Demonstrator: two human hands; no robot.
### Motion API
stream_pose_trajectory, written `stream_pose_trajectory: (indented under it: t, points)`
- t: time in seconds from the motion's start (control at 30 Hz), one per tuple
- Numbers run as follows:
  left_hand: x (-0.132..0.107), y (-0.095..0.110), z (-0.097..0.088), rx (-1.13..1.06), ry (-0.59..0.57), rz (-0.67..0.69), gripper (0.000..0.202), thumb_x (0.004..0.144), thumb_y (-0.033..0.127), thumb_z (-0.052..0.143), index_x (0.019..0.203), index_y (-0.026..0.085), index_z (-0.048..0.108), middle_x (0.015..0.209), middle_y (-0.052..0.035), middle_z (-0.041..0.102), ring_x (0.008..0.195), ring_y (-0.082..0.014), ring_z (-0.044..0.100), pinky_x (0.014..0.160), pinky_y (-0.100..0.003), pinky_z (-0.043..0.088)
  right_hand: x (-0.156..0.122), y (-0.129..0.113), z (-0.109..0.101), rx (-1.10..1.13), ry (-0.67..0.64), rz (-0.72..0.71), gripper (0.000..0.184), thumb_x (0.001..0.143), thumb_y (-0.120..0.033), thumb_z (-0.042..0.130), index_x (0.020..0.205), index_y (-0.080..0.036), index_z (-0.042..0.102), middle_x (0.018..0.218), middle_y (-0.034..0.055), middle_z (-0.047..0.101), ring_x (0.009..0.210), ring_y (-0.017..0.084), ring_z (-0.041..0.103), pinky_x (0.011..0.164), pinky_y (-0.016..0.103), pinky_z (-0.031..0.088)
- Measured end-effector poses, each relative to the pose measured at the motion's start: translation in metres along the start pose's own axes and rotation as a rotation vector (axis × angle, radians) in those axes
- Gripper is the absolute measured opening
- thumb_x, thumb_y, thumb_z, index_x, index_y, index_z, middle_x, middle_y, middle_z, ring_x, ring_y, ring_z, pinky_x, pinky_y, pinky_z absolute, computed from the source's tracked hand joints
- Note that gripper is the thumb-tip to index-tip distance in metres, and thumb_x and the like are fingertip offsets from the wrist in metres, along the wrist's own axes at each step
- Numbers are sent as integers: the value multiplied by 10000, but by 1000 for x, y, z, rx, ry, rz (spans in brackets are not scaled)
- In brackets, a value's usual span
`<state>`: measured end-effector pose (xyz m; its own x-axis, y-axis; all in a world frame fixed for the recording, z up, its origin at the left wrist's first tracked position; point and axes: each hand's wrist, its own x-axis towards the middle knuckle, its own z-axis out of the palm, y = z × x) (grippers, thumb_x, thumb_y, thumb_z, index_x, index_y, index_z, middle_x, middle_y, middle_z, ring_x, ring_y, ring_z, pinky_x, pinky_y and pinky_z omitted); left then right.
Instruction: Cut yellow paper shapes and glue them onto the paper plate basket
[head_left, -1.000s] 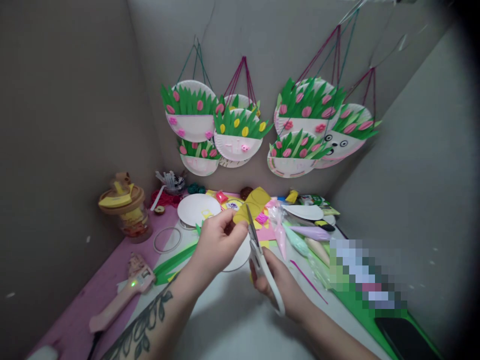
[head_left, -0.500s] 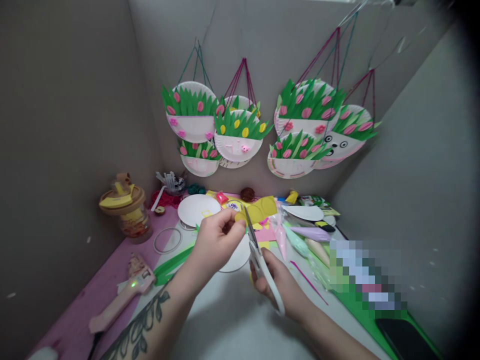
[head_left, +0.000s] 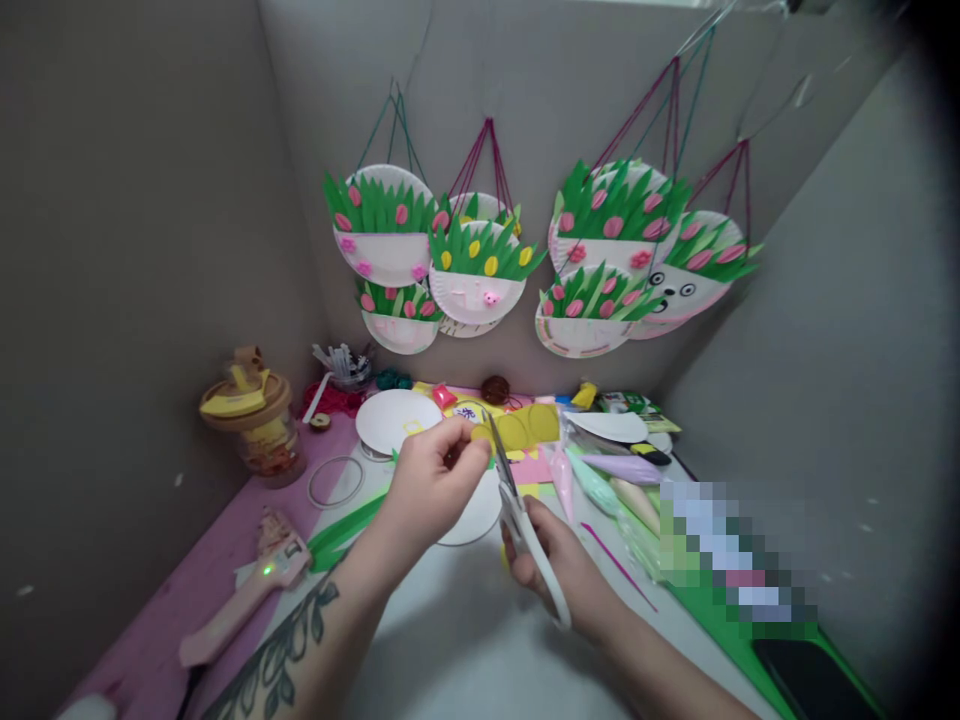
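Pinched between the fingertips of my left hand (head_left: 439, 475) is the left end of a yellow paper strip (head_left: 529, 428) with round outlines on it. My right hand (head_left: 559, 570) grips a pair of white-handled scissors (head_left: 534, 550) by the loops. The blades point up and lie across the strip, close to my left fingertips. Below the strip, a white paper disc (head_left: 474, 512) rests on the table, partly covered by my left hand. Just beyond sits a white paper plate (head_left: 397, 420).
A pink glue gun (head_left: 247, 590) with a green light lies at left, near a lidded cup (head_left: 262, 430). Pastel piping-style bags (head_left: 592, 480) and a black phone (head_left: 814, 680) are at right. Decorated paper-plate baskets (head_left: 480, 270) hang on the back wall.
The yellow strip's free right end has swung slightly right and down, and its round outlines show more clearly. Both hands and the scissors stay nearly in place.
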<state>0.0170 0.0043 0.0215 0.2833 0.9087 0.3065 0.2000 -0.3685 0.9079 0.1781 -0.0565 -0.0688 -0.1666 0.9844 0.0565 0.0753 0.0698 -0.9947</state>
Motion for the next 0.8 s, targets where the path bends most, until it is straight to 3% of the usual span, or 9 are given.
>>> stream_pose_trajectory:
  t: [0.8]
  points:
    - [0, 3, -1, 43, -70, 38, 211, 799, 245, 483, 603, 178, 442, 563, 50, 355, 543, -88, 340, 510, -218, 266, -1, -9, 2, -59, 4, -17, 673, 559, -841, 573, 745, -212, 419, 667, -14, 480, 584, 124, 405, 512, 246, 355]
